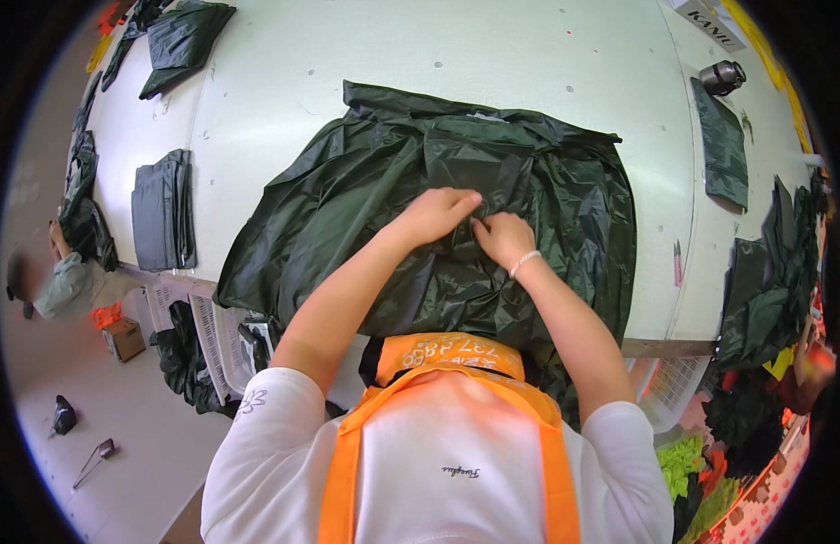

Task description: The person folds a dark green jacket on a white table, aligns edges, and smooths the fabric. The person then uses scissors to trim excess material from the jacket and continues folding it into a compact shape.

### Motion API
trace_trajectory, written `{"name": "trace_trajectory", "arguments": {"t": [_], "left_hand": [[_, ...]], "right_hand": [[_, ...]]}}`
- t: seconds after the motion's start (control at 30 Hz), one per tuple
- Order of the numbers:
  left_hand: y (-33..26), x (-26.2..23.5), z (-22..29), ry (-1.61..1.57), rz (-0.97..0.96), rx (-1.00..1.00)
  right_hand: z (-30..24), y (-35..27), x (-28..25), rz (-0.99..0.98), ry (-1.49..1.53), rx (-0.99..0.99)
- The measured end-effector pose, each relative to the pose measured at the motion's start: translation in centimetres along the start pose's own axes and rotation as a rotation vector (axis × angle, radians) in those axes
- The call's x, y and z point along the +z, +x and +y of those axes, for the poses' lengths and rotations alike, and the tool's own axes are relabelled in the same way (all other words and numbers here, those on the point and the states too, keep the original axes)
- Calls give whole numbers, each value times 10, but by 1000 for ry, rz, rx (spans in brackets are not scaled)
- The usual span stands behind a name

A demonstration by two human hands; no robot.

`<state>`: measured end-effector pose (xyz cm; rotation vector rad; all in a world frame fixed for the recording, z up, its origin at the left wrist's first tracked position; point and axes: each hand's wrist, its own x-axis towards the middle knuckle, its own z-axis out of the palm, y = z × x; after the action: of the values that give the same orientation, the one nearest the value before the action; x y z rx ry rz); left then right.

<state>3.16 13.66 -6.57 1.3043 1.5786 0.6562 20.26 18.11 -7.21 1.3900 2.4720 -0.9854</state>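
A dark green garment (pixel 347 208) of thin, shiny cloth lies spread and wrinkled on the table in front of me. Its collar-like upper edge points away from me. Near its middle, my left hand (pixel 438 216) pinches the cloth with curled fingers. Just to the right and slightly nearer, my right hand (pixel 506 240) is closed on the same cloth, a pale bracelet at its wrist. The two hands almost touch at the thumbs. Exactly what part of the garment sits between the fingertips is hidden.
Folded dark green garments lie on the white table (pixel 284 54): one stack (pixel 163 210) at left, another (pixel 721 145) at far right near a dark flask (pixel 722 78). A small pinkish tool (pixel 678 263) rests at right. White plastic baskets (pixel 674 390) stand below the edge. Another person (pixel 62 281) works at far left.
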Motion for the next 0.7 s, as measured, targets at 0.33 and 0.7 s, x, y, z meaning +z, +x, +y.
{"name": "trace_trajectory", "arguments": {"t": [0.33, 0.7], "left_hand": [[-50, 21, -18, 561, 113, 463], [-22, -2, -4, 368, 252, 398]], "right_hand": [[-9, -13, -4, 488, 19, -262], [0, 14, -3, 88, 224, 23]]}}
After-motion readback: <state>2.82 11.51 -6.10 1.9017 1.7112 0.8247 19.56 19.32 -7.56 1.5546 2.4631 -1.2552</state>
